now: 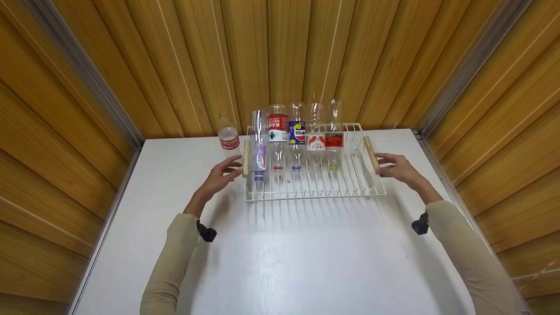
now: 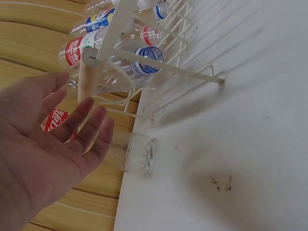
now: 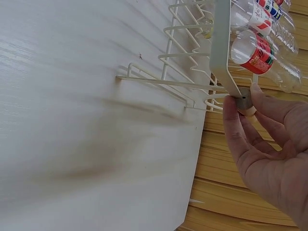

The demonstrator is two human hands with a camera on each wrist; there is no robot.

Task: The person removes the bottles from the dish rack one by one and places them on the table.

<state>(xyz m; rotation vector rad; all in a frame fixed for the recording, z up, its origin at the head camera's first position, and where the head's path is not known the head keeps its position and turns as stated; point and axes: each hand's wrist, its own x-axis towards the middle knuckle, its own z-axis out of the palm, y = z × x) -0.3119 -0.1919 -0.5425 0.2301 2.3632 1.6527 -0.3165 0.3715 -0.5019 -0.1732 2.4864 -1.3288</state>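
Observation:
A white wire dish rack point(image 1: 288, 195) with two wooden handles stands toward the back of the white table. Several clear plastic bottles lean in it with their necks down, among them one with a blue Pepsi label point(image 1: 297, 132). My right hand point(image 1: 400, 168) pinches the right wooden handle point(image 1: 372, 153) between thumb and fingers. Beside the left wooden handle point(image 1: 246, 158), my left hand point(image 1: 222, 175) has its fingers spread and loosely bent, holding nothing. Upright on the table behind that hand is a clear bottle with a red label point(image 1: 229, 142), partly hidden in the left wrist view.
Wood-patterned panels point(image 1: 245, 52) rise right behind the rack and along both sides. White tabletop point(image 1: 306, 253) extends in front of the rack, with shadows of the wires and arms on it.

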